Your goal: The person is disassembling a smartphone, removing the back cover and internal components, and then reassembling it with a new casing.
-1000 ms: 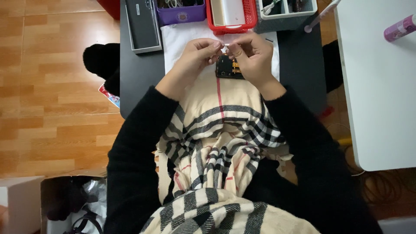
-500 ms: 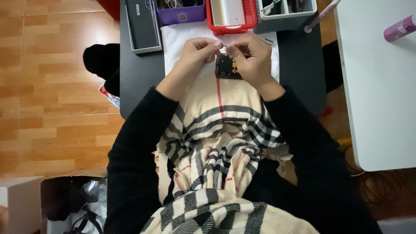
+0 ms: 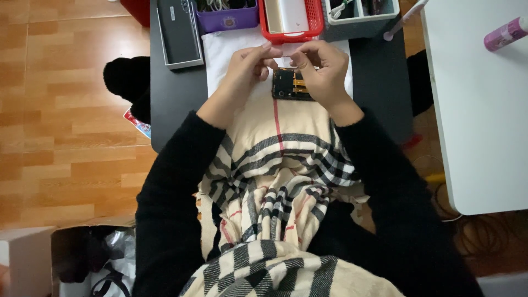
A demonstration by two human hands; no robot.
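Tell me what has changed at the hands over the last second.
Very little. The left hand and right hand have drawn slightly apart, fingertips no longer quite meeting above the opened phone. Whether they pinch something small between them cannot be told. The phone on the white cloth, the red basket, the purple tray and the grey box stayed put.

Seen from above, the left hand [image 3: 247, 66] and right hand [image 3: 324, 69] meet, fingertips pinched, just over an opened phone [image 3: 291, 85] on a white cloth [image 3: 220, 55] covering a dark desk [image 3: 379, 77]; a red basket [image 3: 316, 22] sits beyond.
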